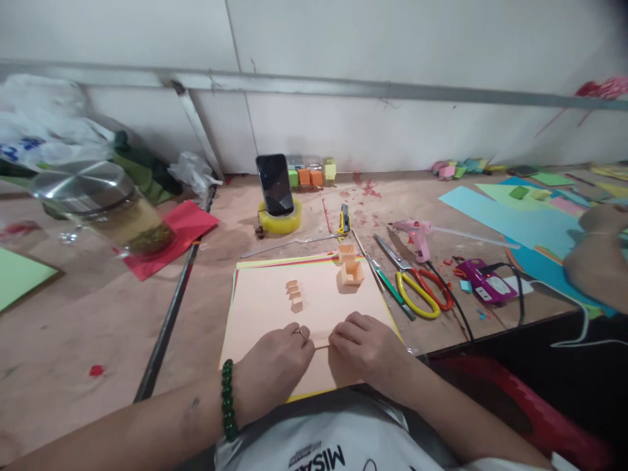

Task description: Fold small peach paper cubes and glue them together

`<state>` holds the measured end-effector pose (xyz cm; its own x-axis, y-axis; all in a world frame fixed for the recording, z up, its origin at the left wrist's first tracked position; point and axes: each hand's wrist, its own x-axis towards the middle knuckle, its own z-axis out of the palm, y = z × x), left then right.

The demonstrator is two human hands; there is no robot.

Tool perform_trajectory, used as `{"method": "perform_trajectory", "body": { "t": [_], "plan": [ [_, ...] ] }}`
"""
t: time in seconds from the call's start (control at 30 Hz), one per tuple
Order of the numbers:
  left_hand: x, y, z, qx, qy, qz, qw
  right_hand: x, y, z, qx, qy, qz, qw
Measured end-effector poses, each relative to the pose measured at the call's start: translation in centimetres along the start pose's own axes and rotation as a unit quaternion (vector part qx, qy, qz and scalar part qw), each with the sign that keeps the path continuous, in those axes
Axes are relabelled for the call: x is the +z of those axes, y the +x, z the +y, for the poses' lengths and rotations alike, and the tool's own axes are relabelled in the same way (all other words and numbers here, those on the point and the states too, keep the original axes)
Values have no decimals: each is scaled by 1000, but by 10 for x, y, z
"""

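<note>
Between my two hands runs a narrow peach paper strip (322,344), lying low over a stack of coloured paper (260,307) with a peach sheet on top. My left hand (277,363), wearing a ring and a green bead bracelet, has its fingers closed on the strip's left end. Pinched at the right end is my right hand (370,348), its fingertips curled down and partly hidden. Ahead of my hands, a small zigzag-folded peach paper piece (295,296) rests on the sheet. Two open peach paper boxes (352,273) stand at the sheet's upper right.
Right of the paper lie a green-handled tool (396,294), scissors (417,288), a pink glue gun (417,237) and a purple device (485,280) with cables. A phone (275,184) leans on a tape roll (280,219). A glass jar (108,209) stands left. Another person's hand (601,255) is far right.
</note>
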<state>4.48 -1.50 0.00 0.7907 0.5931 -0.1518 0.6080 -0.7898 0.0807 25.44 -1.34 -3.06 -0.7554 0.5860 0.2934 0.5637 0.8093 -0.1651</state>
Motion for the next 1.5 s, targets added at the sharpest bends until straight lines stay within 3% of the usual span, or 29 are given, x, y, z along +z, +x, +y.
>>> {"method": "perform_trajectory", "body": {
  "t": [0.2,0.3,0.4,0.67,0.8,0.97,1.07,1.13,1.2,1.23,1.3,1.37,1.5],
  "plan": [
    [-7,3,-7,-97,-113,1,989,5,-2,5,119,113,30,986],
    [-7,7,-11,-156,-163,13,974,5,2,7,196,158,3,968],
    [-5,9,-12,-169,-171,8,971,1,7,7,241,158,-28,957],
    [0,8,-10,-137,-103,-1,985,-17,16,5,273,151,-110,944],
    [-1,6,-8,-135,-117,3,984,-26,21,4,262,153,-130,944],
    [-8,10,-20,-139,-221,58,964,-43,35,11,231,191,-120,946],
    [-15,18,-37,-112,-373,74,918,-52,53,23,187,284,-61,938],
    [-20,23,-47,-109,-480,85,866,-53,68,32,189,365,16,911],
    [-22,28,-54,-141,-554,126,811,-48,82,40,221,447,92,862],
    [-22,30,-56,-162,-577,153,786,-42,88,42,235,483,116,835],
    [-18,34,-58,-185,-598,191,756,-27,96,44,239,540,108,800],
    [-11,37,-57,-182,-608,224,740,-10,100,44,248,578,119,768],
    [2,39,-55,-168,-607,241,738,11,99,42,270,642,138,704]
  ]
}}
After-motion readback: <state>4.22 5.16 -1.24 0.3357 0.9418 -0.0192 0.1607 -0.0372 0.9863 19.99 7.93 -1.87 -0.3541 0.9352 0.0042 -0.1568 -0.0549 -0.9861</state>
